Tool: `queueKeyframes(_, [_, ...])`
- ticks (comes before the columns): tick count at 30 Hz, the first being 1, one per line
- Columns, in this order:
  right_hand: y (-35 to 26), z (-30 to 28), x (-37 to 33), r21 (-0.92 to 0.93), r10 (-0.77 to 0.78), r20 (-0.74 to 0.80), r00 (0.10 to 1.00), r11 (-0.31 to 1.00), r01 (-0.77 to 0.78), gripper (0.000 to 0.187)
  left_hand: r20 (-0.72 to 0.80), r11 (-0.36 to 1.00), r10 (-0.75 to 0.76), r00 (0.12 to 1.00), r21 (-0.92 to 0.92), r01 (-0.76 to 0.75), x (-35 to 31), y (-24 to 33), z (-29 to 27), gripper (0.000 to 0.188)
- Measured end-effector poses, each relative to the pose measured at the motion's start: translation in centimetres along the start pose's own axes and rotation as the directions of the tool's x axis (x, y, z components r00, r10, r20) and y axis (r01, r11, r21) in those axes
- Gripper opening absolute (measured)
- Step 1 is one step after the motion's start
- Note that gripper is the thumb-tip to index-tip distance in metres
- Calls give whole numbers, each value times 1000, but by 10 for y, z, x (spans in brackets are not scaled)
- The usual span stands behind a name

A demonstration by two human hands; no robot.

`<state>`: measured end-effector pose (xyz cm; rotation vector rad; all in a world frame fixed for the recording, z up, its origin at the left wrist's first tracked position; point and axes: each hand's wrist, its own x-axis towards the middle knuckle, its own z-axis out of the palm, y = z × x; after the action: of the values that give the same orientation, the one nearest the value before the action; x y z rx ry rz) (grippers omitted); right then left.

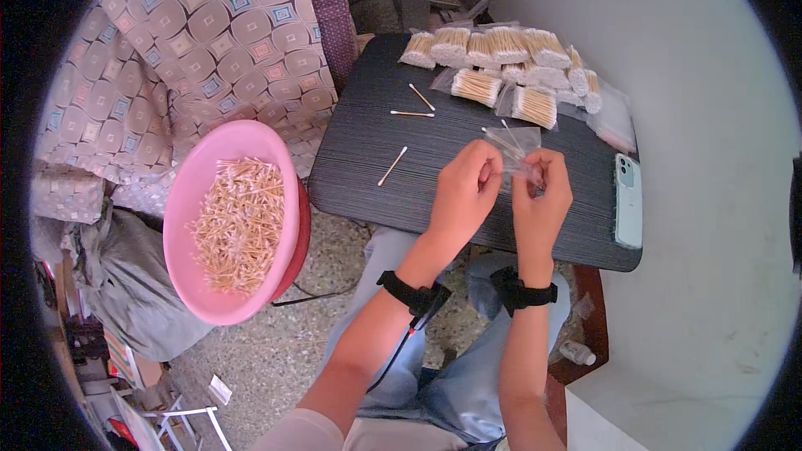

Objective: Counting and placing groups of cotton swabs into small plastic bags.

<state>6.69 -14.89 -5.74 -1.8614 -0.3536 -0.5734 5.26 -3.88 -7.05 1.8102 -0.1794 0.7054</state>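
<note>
Above the near part of the dark table [359, 163], both my hands pinch a small clear plastic bag [525, 139]. My left hand [464, 190] has its fingers curled at the bag's left side. On the other side, my right hand [541, 194] grips it between thumb and fingers. A cotton swab or two shows by the bag, beyond my fingers; whether inside or behind it, I cannot tell. Three loose swabs lie to the left: one slanting swab [393, 166], one level swab [412, 114] and one farther swab [422, 97].
Filled bags of cotton swabs [476, 87] are piled along the table's far edge, beside flat clear bags [612, 119]. A phone [628, 200] lies at the right edge, near the wall [702, 200]. Left of the table, a pink basin [180, 234] holds many loose swabs.
</note>
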Motion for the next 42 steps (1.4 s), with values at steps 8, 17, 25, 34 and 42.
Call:
queueKeyframes(8, [1, -1, -5, -42, 97, 121, 988, 995, -93, 16, -142, 999, 29, 989, 17, -27, 1, 3, 5, 20])
queueKeyframes(17, [-3, -5, -6, 24, 106, 26, 994, 994, -106, 15, -172, 997, -41, 984, 55, 51, 2, -4, -3, 22])
queueKeyframes(25, [3, -7, -2, 11, -15, -1, 1000, 1000, 15, 14, 98, 989, -116, 988, 106, 105, -4, -3, 4, 19])
queueKeyframes(34, [9, -11, 0, 32, 27, -64, 998, 999, -25, 14, 154, 988, -152, 976, 54, 146, -2, -1, -2, 19])
queueKeyframes(42, [11, -12, 0, 102, 48, -68, 997, 994, -41, 15, 283, 995, -102, 954, 17, 101, -5, 6, 3, 22])
